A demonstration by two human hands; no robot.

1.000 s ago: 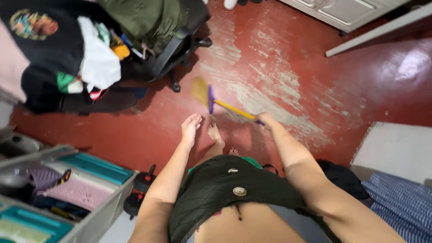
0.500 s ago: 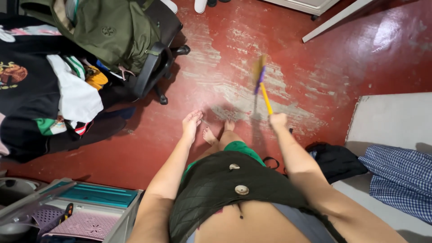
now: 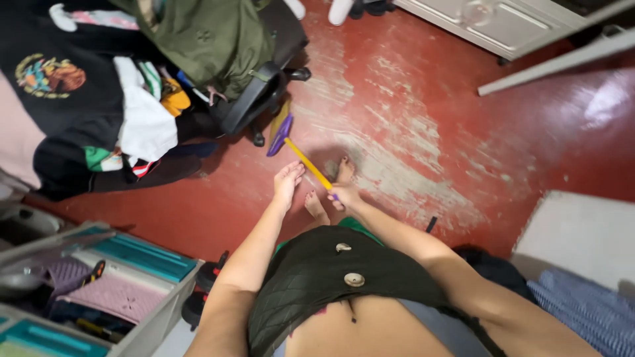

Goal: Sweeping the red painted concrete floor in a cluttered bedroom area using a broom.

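Right hand (image 3: 345, 196): fingers closed around the end of the yellow handle of a small broom (image 3: 291, 143). The broom slants up and left over the red floor (image 3: 410, 99); its purple head lies just beside the base of the office chair (image 3: 254, 99). Left hand (image 3: 288, 182): fingers extended, relaxed, holding nothing, near the handle.
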